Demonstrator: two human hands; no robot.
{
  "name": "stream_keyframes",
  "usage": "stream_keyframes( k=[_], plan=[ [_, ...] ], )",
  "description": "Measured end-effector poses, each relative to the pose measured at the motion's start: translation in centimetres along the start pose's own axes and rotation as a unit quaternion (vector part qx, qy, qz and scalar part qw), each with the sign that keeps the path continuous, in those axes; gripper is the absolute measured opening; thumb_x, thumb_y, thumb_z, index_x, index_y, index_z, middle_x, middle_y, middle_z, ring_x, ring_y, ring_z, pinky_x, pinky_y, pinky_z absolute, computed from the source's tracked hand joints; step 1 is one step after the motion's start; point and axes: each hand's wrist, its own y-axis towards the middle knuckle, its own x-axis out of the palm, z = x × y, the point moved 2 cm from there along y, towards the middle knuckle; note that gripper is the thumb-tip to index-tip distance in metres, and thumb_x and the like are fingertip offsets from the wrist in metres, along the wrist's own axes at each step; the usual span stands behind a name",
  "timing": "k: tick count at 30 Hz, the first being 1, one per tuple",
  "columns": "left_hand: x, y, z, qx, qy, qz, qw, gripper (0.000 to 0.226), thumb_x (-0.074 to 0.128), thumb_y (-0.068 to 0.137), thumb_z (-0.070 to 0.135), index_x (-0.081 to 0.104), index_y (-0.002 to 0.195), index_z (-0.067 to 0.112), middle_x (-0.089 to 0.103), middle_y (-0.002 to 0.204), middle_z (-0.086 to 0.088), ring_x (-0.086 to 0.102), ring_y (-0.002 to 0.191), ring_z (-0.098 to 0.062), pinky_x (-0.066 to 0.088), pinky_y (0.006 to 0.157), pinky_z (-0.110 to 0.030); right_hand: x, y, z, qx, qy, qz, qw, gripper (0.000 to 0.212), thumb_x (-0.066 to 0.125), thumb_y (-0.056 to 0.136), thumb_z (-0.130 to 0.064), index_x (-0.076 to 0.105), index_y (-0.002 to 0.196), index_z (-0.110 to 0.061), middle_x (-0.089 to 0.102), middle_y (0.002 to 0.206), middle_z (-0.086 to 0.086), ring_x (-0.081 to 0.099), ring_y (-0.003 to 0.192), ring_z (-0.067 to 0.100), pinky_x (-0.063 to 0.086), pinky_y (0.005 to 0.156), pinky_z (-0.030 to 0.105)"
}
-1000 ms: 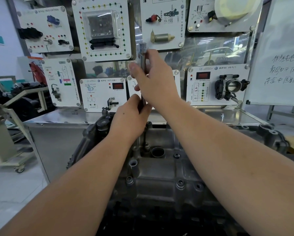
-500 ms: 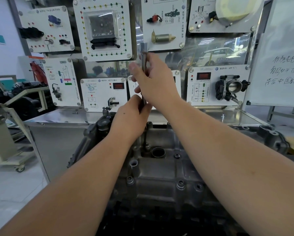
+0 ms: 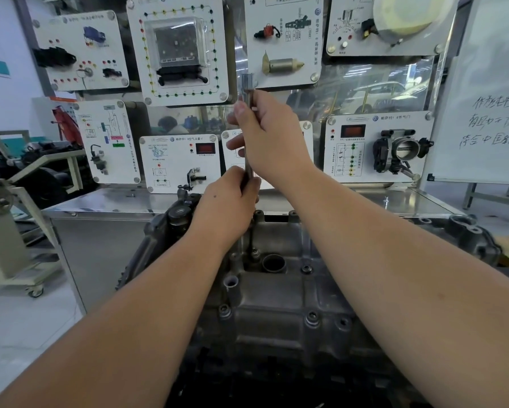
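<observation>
A long metal socket extension bar (image 3: 248, 92) stands upright over a grey engine casing (image 3: 279, 295). Its lower end meets a bolt (image 3: 252, 252) beside a round open port (image 3: 273, 262). My right hand (image 3: 272, 139) grips the bar's upper part just below its socket end. My left hand (image 3: 228, 204) is wrapped round the bar lower down, just above the casing. The middle of the bar is hidden by both hands.
Behind the casing stands a steel bench (image 3: 106, 207) with white training panels, one carrying a throttle body (image 3: 400, 151). A whiteboard (image 3: 489, 107) is at the right. A cart on castors (image 3: 17, 260) and dark engine parts are at the left.
My right hand has slid slightly down the bar, and more of the bar's top shows above it. My left hand holds its place.
</observation>
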Motion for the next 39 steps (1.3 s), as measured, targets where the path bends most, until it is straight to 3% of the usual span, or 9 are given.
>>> stream_keyframes(
  k=[5,11,16,19,23,27,32,36,39],
  plan=[
    [-0.21,0.05,-0.02,0.005,-0.004,0.014,1.0,0.031,0.055,0.101,0.038,0.056,0.102,0.007,0.065,0.086,-0.008,0.062,0.084,-0.03,0.05,0.072,-0.038,0.3,-0.39,-0.3,-0.027,-0.012,-0.001,1.0,0.025,0.048,0.107,-0.027,0.053,0.128,-0.015,0.073,0.092,-0.005,0.071,0.066,0.007,0.055,0.065,0.025],
    [0.08,-0.08,0.02,0.01,-0.006,0.002,1.0,0.032,0.048,0.103,0.042,0.055,0.094,0.012,0.062,0.081,-0.005,0.059,0.079,-0.03,0.048,0.07,-0.04,-0.07,-0.15,-0.31,-0.037,-0.074,0.037,0.996,0.022,0.053,0.104,-0.027,0.057,0.118,-0.01,0.073,0.09,0.005,0.071,0.076,0.023,0.058,0.074,0.042],
    [0.28,-0.03,-0.1,0.012,-0.009,-0.002,1.0,0.032,0.041,0.109,0.036,0.047,0.079,0.028,0.054,0.068,0.011,0.05,0.062,-0.005,0.033,0.058,-0.03,0.0,0.1,-0.09,-0.025,-0.065,0.027,0.997,0.021,0.044,0.106,-0.021,0.055,0.105,-0.003,0.07,0.091,0.013,0.071,0.075,0.029,0.056,0.069,0.05],
    [0.15,0.08,-0.17,0.015,0.007,0.006,1.0,0.032,0.044,0.107,0.037,0.046,0.078,0.025,0.055,0.069,0.008,0.053,0.061,-0.003,0.034,0.054,-0.024,-0.16,0.0,-0.01,-0.026,-0.05,0.036,0.998,0.02,0.046,0.106,-0.023,0.055,0.117,-0.009,0.072,0.089,0.007,0.071,0.071,0.024,0.058,0.068,0.045],
    [0.1,0.13,-0.37,0.0,0.003,0.021,1.0,0.032,0.051,0.104,0.041,0.046,0.082,0.019,0.056,0.074,0.0,0.049,0.065,-0.015,0.034,0.056,-0.032,-0.51,-0.28,-0.19,-0.039,-0.05,0.064,0.996,0.041,0.061,0.1,-0.025,0.051,0.14,-0.018,0.07,0.077,-0.009,0.068,0.073,0.01,0.058,0.073,0.032],
    [0.27,0.05,-0.21,0.011,-0.004,0.004,1.0,0.031,0.045,0.106,0.041,0.054,0.092,0.015,0.062,0.08,0.0,0.055,0.072,-0.018,0.042,0.064,-0.034,-0.39,-0.01,-0.22,-0.026,-0.059,0.058,0.996,0.038,0.05,0.104,-0.019,0.048,0.142,-0.016,0.071,0.082,0.003,0.071,0.073,0.018,0.06,0.072,0.042],
    [0.31,0.07,-0.18,0.018,0.002,0.002,1.0,0.032,0.041,0.109,0.033,0.045,0.078,0.026,0.056,0.07,0.01,0.052,0.063,-0.003,0.034,0.057,-0.028,-0.51,-0.03,-0.02,-0.018,-0.039,0.053,0.998,0.037,0.049,0.103,-0.018,0.048,0.141,-0.014,0.071,0.083,0.005,0.072,0.075,0.02,0.06,0.071,0.043],
    [0.15,0.22,-0.35,0.017,0.013,0.015,1.0,0.029,0.048,0.106,0.036,0.05,0.085,0.017,0.058,0.075,0.001,0.053,0.069,-0.017,0.038,0.059,-0.033,-0.58,-0.11,-0.14,-0.027,-0.054,0.063,0.996,0.034,0.061,0.1,-0.027,0.055,0.132,-0.016,0.071,0.083,-0.002,0.071,0.075,0.016,0.059,0.075,0.038],
    [0.19,0.1,-0.32,0.014,0.005,0.02,1.0,0.032,0.049,0.104,0.04,0.046,0.081,0.018,0.052,0.071,0.002,0.046,0.064,-0.016,0.033,0.056,-0.033,-0.41,0.11,-0.14,-0.022,-0.079,0.047,0.996,0.022,0.054,0.104,-0.026,0.056,0.123,-0.015,0.072,0.088,0.002,0.071,0.076,0.019,0.058,0.074,0.04]
  ],
)
